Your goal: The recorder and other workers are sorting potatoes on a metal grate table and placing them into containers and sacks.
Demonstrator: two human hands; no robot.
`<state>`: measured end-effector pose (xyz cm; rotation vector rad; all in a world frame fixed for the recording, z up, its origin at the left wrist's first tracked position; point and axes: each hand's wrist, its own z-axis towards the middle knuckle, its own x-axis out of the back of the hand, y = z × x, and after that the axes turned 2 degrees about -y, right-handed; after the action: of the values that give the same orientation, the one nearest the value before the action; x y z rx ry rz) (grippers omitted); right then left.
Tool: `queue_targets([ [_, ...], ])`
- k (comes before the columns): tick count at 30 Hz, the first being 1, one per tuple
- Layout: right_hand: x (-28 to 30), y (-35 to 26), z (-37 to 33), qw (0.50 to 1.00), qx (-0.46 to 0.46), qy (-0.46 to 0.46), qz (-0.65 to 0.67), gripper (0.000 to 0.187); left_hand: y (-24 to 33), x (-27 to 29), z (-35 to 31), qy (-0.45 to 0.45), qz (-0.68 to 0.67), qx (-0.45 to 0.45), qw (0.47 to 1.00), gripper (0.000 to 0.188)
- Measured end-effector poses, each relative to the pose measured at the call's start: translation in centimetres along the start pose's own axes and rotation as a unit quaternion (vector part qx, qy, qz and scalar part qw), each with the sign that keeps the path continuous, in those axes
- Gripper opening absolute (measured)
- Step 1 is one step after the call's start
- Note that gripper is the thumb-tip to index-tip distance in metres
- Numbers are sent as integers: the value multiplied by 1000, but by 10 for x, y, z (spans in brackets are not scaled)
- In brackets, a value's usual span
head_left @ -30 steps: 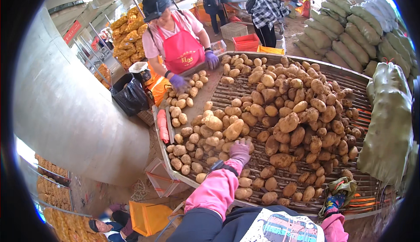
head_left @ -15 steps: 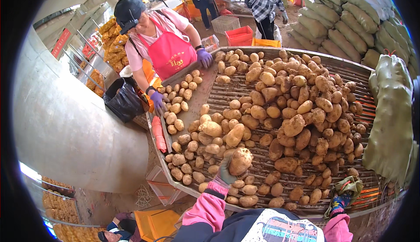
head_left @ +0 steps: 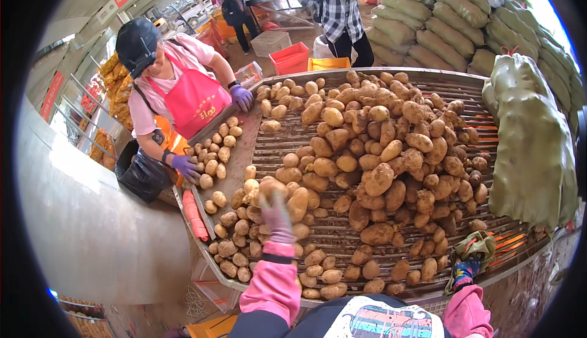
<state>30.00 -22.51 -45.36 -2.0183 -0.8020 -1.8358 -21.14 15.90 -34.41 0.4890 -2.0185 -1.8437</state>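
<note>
A slatted sorting table [head_left: 269, 148] carries a broad heap of soil-covered potatoes [head_left: 379, 179]. My left hand [head_left: 276, 212], gloved and smeared by motion, reaches over the near left part of the heap. A large potato [head_left: 273, 187] sits in its fingers, blurred too. At the table's near right edge rests my right hand [head_left: 466, 272], in a dark patterned covering. It lies against a crumpled olive-green cloth [head_left: 478, 246], which hides its fingers.
Across the left corner a co-worker in a pink apron [head_left: 195, 102] has purple-gloved hands by smaller potatoes [head_left: 215, 148]. A full green sack [head_left: 527, 142] stands at the table's right; stacked sacks [head_left: 440, 26] rise behind. Red [head_left: 290, 58] and yellow crates [head_left: 329, 63] stand beyond the far edge.
My left hand has carried the large potato left and away from me, toward the co-worker's side. The view has shifted, moving the scene leftward. My right hand stays by the green cloth.
</note>
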Motion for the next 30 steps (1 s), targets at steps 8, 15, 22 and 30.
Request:
queue_targets([
  [8, 4, 0, 0, 1000, -3, 9, -2, 43, 12, -160, -92, -400, 289, -228, 840, 91],
  [15, 7, 5, -1, 1000, -12, 14, -5, 43, 20, -167, -105, -426, 381, -213, 792, 94],
  [22, 17, -2, 2, 1000, -14, 19, 5, 44, 28, -94, -139, -622, 497, -277, 537, 93],
  [30, 12, 1, 5, 1000, -17, 16, 7, 45, 43, -34, -131, -601, 656, -134, 437, 82],
])
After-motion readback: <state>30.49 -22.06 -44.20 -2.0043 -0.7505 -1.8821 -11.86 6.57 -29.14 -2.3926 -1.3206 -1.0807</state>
